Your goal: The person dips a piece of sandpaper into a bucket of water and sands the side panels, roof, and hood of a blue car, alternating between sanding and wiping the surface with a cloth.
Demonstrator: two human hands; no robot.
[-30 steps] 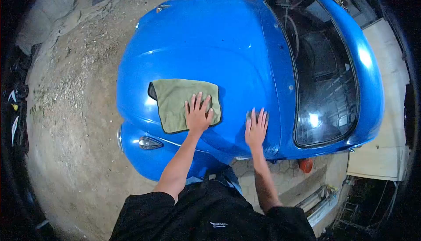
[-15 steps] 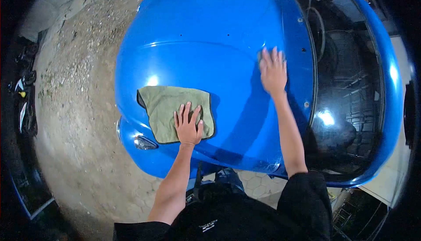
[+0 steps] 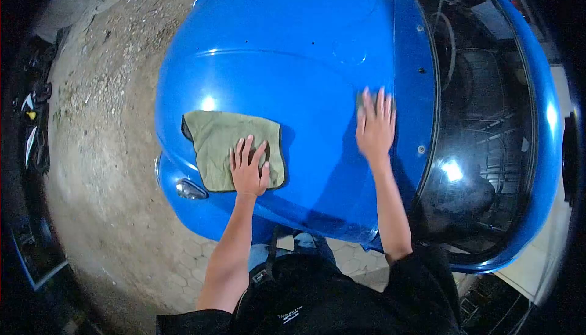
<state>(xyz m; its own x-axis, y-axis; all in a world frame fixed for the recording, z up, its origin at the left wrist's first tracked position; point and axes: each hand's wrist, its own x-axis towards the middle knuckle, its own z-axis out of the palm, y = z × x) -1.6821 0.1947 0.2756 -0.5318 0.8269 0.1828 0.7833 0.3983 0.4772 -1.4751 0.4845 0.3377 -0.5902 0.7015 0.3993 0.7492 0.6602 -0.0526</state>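
My left hand [image 3: 248, 167] lies flat with spread fingers on an olive-green cloth [image 3: 215, 146], near the front side of a blue car's hood [image 3: 274, 85]. Dark edging runs round the cloth, and its upper left corner is lifted or folded. Farther right, my right hand [image 3: 376, 129] is stretched out flat on the hood near the windshield. A small greenish pad or cloth [image 3: 365, 99] shows at its fingertips; most of it is hidden under the hand.
The dark windshield [image 3: 476, 121] reflects a bright light at the right. A signal lamp [image 3: 191, 189] sits on the front fender. Gravelly ground [image 3: 110, 152] lies left of the car, with paving [image 3: 189, 262] near my body. Motorcycle-like objects [image 3: 39, 127] stand at the far left.
My right hand has slid over the hood toward my body, with the greenish piece still under it. My left hand remains on the cloth. The view has shifted slightly.
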